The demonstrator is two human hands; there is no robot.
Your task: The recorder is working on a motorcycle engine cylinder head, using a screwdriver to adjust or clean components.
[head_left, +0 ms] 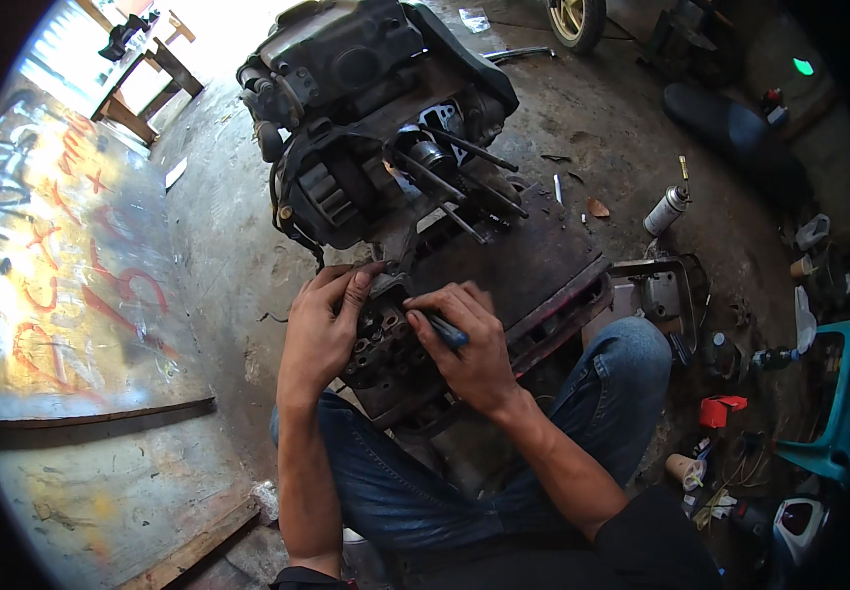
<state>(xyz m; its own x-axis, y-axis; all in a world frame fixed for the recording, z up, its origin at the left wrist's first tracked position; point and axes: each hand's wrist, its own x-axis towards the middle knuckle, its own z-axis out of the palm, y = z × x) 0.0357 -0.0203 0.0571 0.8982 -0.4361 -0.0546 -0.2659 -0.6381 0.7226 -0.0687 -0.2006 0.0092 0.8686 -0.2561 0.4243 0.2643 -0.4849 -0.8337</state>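
Note:
A dark metal cylinder head (378,366) with several holes in its face rests low in front of me, between my knees. My left hand (325,324) is closed on its far left edge, thumb on top. In my right hand (466,344) is a slim tool with a blue handle (448,331), its tip against or just over the part; my fingers hide the tip, so its kind does not show. Just beyond stands a greasy engine (346,88), its piston (430,157) exposed among long studs (484,147) that point toward me.
A flat dark stand (504,261) lies under the engine's near side. To the right are a spray can (666,211), a red box (721,411), a teal plastic stool (833,403) and scattered bottles. A painted metal panel (81,285) leans at the left; a wheel (576,20) stands far off.

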